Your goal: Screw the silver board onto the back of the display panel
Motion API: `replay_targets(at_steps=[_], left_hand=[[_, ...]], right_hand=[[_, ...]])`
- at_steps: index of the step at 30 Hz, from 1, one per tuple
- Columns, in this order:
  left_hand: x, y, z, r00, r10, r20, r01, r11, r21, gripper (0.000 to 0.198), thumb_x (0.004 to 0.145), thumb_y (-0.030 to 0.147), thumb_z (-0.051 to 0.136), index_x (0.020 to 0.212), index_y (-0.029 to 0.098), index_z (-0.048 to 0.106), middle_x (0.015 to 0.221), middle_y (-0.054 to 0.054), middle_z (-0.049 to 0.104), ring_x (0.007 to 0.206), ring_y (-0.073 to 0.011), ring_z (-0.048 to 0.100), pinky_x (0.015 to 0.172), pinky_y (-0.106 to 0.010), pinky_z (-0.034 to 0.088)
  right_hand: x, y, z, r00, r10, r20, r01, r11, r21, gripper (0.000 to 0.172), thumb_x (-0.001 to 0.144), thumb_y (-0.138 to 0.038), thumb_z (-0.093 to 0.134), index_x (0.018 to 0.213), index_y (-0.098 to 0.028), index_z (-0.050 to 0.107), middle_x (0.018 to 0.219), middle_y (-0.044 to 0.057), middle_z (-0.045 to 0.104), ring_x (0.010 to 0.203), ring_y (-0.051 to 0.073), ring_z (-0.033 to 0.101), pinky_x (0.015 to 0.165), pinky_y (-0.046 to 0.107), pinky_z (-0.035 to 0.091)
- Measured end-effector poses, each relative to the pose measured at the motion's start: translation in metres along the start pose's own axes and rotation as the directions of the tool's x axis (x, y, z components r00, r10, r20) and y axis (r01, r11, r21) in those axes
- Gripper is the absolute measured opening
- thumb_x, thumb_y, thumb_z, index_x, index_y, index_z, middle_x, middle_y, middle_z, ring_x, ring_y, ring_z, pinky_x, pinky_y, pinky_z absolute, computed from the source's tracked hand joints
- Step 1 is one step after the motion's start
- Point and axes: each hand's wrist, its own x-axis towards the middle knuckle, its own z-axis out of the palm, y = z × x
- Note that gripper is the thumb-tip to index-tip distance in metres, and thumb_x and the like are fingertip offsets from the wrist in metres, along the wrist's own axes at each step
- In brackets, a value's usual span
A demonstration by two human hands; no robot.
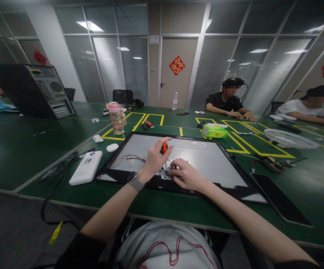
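A large flat display panel (212,157) with a black frame lies on the green table in front of me, its grey metal back facing up. My left hand (156,158) is closed around the orange and black handle of a screwdriver (164,147), held upright over the panel's near middle. Beside it, my right hand (186,175) rests on the panel, its fingers bent together at a small metal bracket (166,173). Whatever its fingertips pinch is hidden or too small to name. Thin wires (134,157) run across the panel to the left.
Left of the panel are a white power bank (86,168), a white case (112,148) and a pink-lidded bottle (116,117). A dark phone-like slab (281,200) lies right. Beyond stand a green tissue pack (215,130) and a computer tower (48,91). Two people sit far right.
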Motion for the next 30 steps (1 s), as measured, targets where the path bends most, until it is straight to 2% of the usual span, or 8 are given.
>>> replay_targets(at_steps=[3,6,10,15,18,21,24,30], left_hand=[[0.003,0.005,-0.004,1.0,0.01,0.016,-0.009,0.999,-0.036,0.025,0.093,0.032,0.049,0.112,0.02,0.06,0.077,0.001,0.055,0.068,-0.0094,0.053,0.068,-0.021,0.047],[0.007,0.008,-0.008,0.999,0.021,-0.034,-0.022,1.0,-0.019,0.023,0.092,0.03,0.05,0.109,0.022,0.065,0.085,-0.002,0.052,0.08,-0.0124,0.053,0.078,-0.026,0.046],[0.01,0.007,-0.009,0.998,-0.034,-0.046,0.031,0.997,-0.071,0.024,0.091,0.029,0.052,0.11,0.022,0.064,0.086,-0.003,0.051,0.083,-0.0138,0.053,0.08,-0.028,0.046],[0.007,0.002,-0.005,0.987,-0.155,0.031,0.157,0.946,-0.285,0.026,0.094,0.029,0.044,0.114,0.019,0.058,0.096,-0.006,0.061,0.084,-0.0139,0.06,0.078,-0.027,0.049],[0.006,0.003,-0.005,0.987,-0.153,0.056,0.163,0.933,-0.322,0.024,0.095,0.028,0.042,0.105,0.019,0.062,0.094,-0.006,0.062,0.084,-0.014,0.06,0.077,-0.027,0.048],[0.008,0.005,-0.006,0.992,-0.122,-0.003,0.117,0.953,-0.28,0.017,0.09,0.029,0.053,0.095,0.019,0.066,0.093,-0.005,0.058,0.087,-0.0145,0.057,0.079,-0.027,0.047],[0.01,0.005,-0.006,0.991,-0.128,-0.042,0.113,0.958,-0.263,0.014,0.086,0.028,0.059,0.091,0.019,0.068,0.088,-0.003,0.055,0.084,-0.0133,0.056,0.076,-0.025,0.047],[0.013,0.001,-0.006,0.98,-0.197,-0.017,0.181,0.932,-0.314,0.021,0.091,0.027,0.048,0.098,0.018,0.066,0.081,-0.002,0.055,0.072,-0.0107,0.056,0.069,-0.023,0.047]], right_hand=[[-0.001,-0.001,0.002,1.0,0.013,-0.006,-0.013,1.0,0.029,0.024,0.079,-0.011,0.053,0.092,-0.017,0.072,0.09,0.01,0.058,0.083,0.021,0.052,0.074,0.036,0.046],[0.0,0.0,0.002,0.996,0.08,-0.048,-0.074,0.99,0.118,0.027,0.078,-0.009,0.052,0.092,-0.018,0.072,0.091,0.009,0.058,0.086,0.02,0.054,0.077,0.035,0.048],[-0.001,0.012,-0.006,0.974,0.184,-0.135,-0.148,0.959,0.24,0.028,0.082,-0.008,0.049,0.094,-0.02,0.071,0.09,0.007,0.057,0.086,0.019,0.056,0.079,0.035,0.049],[-0.017,0.049,-0.024,0.949,0.251,-0.189,-0.23,0.965,0.123,0.024,0.086,-0.014,0.048,0.095,-0.02,0.07,0.09,0.008,0.058,0.086,0.021,0.057,0.078,0.038,0.049],[-0.034,0.072,-0.029,0.954,0.275,-0.116,-0.282,0.959,-0.042,0.024,0.086,-0.016,0.05,0.099,-0.018,0.07,0.093,0.009,0.059,0.09,0.023,0.057,0.082,0.042,0.048],[-0.046,0.087,-0.024,0.935,0.352,-0.047,-0.355,0.924,-0.142,0.026,0.087,-0.023,0.053,0.108,-0.017,0.067,0.105,0.013,0.059,0.1,0.026,0.056,0.089,0.045,0.046],[-0.051,0.093,-0.014,0.914,0.403,0.048,-0.397,0.913,-0.1,0.031,0.09,-0.028,0.051,0.115,-0.014,0.064,0.108,0.014,0.059,0.1,0.024,0.058,0.09,0.042,0.047],[-0.05,0.093,-0.006,0.904,0.425,0.052,-0.421,0.904,-0.07,0.03,0.089,-0.025,0.052,0.114,-0.015,0.065,0.106,0.014,0.061,0.102,0.024,0.058,0.092,0.041,0.046]])
